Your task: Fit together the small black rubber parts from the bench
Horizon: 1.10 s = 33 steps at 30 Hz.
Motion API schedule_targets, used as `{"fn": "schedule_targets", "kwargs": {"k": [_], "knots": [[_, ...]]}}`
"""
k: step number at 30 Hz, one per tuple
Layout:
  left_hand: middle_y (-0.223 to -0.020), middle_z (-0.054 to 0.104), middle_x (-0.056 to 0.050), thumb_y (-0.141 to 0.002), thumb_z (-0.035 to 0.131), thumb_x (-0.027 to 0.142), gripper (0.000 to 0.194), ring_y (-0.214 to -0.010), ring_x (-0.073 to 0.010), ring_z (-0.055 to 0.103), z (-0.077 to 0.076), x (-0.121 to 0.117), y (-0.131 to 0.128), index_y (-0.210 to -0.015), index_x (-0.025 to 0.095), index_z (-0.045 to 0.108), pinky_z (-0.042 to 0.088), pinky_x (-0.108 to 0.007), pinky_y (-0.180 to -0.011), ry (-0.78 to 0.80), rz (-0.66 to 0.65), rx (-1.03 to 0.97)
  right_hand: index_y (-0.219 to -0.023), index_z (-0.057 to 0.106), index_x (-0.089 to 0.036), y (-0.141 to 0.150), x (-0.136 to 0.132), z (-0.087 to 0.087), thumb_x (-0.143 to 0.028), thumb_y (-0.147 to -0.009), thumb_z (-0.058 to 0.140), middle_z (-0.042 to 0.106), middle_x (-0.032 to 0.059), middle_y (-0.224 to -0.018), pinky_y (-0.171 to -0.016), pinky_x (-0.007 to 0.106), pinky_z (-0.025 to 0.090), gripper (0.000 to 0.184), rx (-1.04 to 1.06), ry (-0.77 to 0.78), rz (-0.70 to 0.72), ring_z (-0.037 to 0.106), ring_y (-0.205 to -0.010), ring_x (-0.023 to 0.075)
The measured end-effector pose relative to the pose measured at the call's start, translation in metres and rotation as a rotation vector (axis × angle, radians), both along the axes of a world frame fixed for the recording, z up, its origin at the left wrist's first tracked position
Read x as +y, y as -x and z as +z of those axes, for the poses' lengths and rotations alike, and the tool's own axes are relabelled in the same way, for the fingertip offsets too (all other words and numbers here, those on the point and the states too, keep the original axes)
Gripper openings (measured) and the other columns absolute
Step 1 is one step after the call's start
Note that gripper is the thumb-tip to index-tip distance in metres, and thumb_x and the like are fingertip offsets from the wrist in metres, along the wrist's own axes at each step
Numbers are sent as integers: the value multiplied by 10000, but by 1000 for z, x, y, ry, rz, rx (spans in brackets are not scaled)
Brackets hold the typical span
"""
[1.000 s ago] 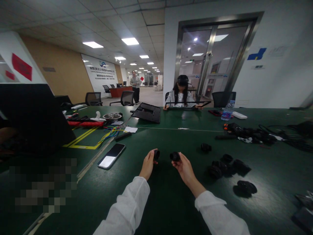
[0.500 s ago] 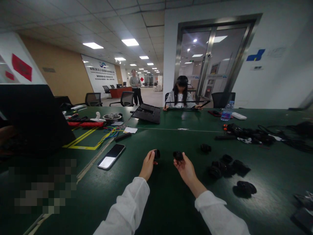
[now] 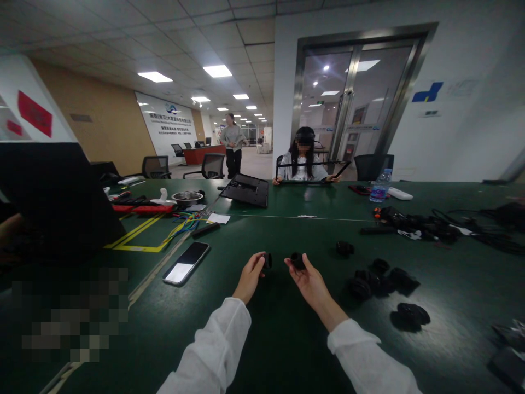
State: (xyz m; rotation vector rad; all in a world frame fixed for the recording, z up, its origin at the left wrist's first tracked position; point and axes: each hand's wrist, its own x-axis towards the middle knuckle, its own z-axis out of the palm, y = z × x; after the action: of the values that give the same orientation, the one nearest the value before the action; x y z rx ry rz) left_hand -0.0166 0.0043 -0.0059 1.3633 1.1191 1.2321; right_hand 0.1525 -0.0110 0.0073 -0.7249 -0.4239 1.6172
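Note:
My left hand [image 3: 251,275] is closed on a small black ring-shaped piece [image 3: 268,260], held between thumb and fingers just above the green table. In my right hand [image 3: 308,280] is a short black tubular piece [image 3: 297,261], its hollow end turned toward the other piece. A narrow gap separates the two pieces. Right of my right hand stands a loose black fitting-like piece [image 3: 345,248]. Farther right lie a cluster of similar black pieces [image 3: 361,284] and another black piece [image 3: 412,314].
A phone [image 3: 186,264] lies left of my hands. Beyond are a black panel [image 3: 246,190], coloured wires [image 3: 184,223] and a metal bowl [image 3: 187,197]. A bottle [image 3: 380,186] and black cables [image 3: 426,224] are at right. Across the table, a seated person [image 3: 302,156] holds a black frame.
My hands have drawn slightly closer together, and the right piece has turned so its hollow end shows more. The standing person in the background has shifted right; the seated person's frame has tilted up.

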Motion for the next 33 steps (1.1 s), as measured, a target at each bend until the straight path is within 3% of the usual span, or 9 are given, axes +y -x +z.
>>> {"fn": "schedule_targets", "kwargs": {"k": [4, 10, 16, 21, 26, 28, 31, 33], "knots": [[-1018, 539, -45, -782, 403, 421, 357, -833, -168, 513, 2, -1, -1, -1043, 204, 513, 420, -232, -615, -25, -17, 16, -858, 546, -95, 1, -1, 0, -391, -729, 519, 639, 120, -887, -641, 236, 527, 324, 40, 42, 135, 615, -828, 173], [-1047, 552, -41, -780, 426, 399, 345, -921, -184, 512, 6, -4, -1, -1063, 217, 500, 416, -264, -709, -41, -145, 71, -832, 526, -94, 1, -2, 0, -439, -730, 491, 624, 142, -896, -642, 262, 525, 361, 97, 82, 254, 615, -831, 189], [-1107, 554, -73, -765, 495, 345, 364, -1037, -185, 485, 5, -6, -5, -1100, 206, 460, 342, -318, -888, -91, -311, 38, -780, 521, -107, 3, -2, 6, -401, -751, 479, 625, 88, -742, -693, 276, 520, 298, 61, 127, 181, 629, -758, 167], [-1210, 477, -77, -774, 479, 360, 367, -1107, -204, 421, 4, -5, -3, -1115, 230, 443, 365, -338, -847, -73, -210, 43, -838, 519, -134, -13, 5, 22, -362, -727, 533, 644, 63, -737, -668, 290, 525, 254, -96, 25, 55, 629, -762, 172], [-1162, 507, -93, -770, 474, 375, 378, -1050, -212, 460, 4, -4, 0, -1110, 211, 446, 407, -309, -748, -11, -168, 21, -818, 523, -162, -66, 17, 47, -338, -665, 605, 646, 37, -775, -710, 303, 512, 247, -385, -180, -251, 628, -726, 162], [-1136, 519, -94, -770, 474, 371, 376, -1026, -209, 473, 2, -3, 0, -1106, 206, 447, 408, -301, -732, -15, -170, 17, -826, 520, -168, -94, 19, 53, -386, -644, 603, 632, 43, -827, -737, 329, 498, 296, -609, -175, -375, 621, -744, 174], [-1094, 538, -95, -765, 480, 366, 370, -997, -206, 487, -1, 0, -1, -1093, 197, 449, 409, -290, -706, -24, -158, 13, -893, 519, -142, -131, 21, 53, -481, -637, 549, 610, 120, -897, -788, 394, 447, 425, -1279, 3, -529, 579, -863, 255], [-1073, 547, -95, -759, 487, 364, 371, -981, -204, 493, -3, 1, -1, -1086, 192, 450, 407, -282, -692, -22, -150, 11, -963, 489, -107, -146, 21, 47, -497, -662, 499, 595, 175, -919, -798, 422, 416, 492, -1699, 96, -492, 547, -920, 306]]}}
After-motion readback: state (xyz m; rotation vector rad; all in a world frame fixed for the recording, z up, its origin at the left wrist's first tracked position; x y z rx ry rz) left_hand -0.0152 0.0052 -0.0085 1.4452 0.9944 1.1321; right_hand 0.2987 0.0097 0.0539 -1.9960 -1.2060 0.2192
